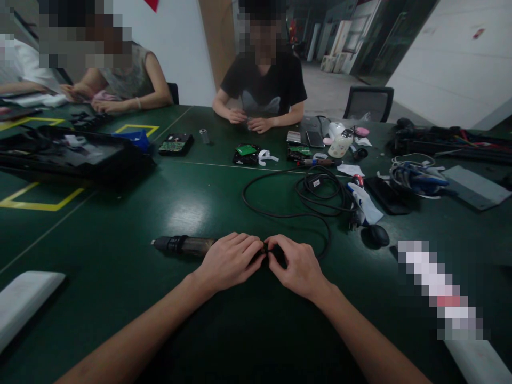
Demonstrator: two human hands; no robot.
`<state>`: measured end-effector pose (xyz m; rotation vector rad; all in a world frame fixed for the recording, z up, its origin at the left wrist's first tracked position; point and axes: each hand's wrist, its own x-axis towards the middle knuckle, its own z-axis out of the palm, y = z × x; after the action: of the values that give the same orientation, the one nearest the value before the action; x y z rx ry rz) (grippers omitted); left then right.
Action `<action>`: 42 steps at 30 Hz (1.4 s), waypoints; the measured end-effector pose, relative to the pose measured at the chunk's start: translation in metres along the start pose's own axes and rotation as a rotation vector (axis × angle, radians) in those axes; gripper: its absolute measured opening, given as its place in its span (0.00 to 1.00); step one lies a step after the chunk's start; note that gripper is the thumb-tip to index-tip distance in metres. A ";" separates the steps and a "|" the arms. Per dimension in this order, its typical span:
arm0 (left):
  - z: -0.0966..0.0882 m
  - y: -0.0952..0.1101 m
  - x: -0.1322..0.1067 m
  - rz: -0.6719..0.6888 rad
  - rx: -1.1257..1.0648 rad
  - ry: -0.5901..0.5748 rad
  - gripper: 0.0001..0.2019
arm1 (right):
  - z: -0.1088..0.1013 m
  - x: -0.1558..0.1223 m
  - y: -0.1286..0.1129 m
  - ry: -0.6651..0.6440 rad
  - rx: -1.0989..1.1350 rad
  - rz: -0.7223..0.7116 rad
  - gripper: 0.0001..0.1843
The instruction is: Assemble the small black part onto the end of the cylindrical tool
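Observation:
An electric screwdriver [196,246] with a black nose and a brownish body lies level on the green table, its bit end pointing left. My left hand [230,260] is closed around its rear part. At that rear end my right hand [298,265] pinches the end of a black power cord; fingers mostly cover the connector, so I cannot tell whether it is seated. The cord [328,234] runs out behind my right hand to a loose coil on the table.
Opened drives with green boards [246,151] lie in front of a person [264,80] opposite. A black tray [72,154] stands left. To the right are a computer mouse [376,235], a black phone-like slab [388,196] and bundled cables [418,178]. White blocks flank my arms.

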<state>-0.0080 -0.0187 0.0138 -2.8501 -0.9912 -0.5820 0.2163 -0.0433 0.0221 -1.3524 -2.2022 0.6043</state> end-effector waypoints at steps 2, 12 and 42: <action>-0.001 0.000 0.000 -0.010 -0.005 0.009 0.12 | 0.000 0.000 0.000 -0.001 0.000 0.002 0.07; 0.000 -0.001 0.000 0.018 -0.017 -0.018 0.11 | 0.000 0.000 0.000 -0.006 -0.014 -0.003 0.07; 0.000 -0.001 -0.001 0.054 0.005 -0.015 0.12 | 0.000 0.000 0.001 -0.009 -0.005 -0.005 0.07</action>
<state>-0.0092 -0.0186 0.0129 -2.8714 -0.9134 -0.5534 0.2164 -0.0430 0.0216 -1.3487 -2.2146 0.6045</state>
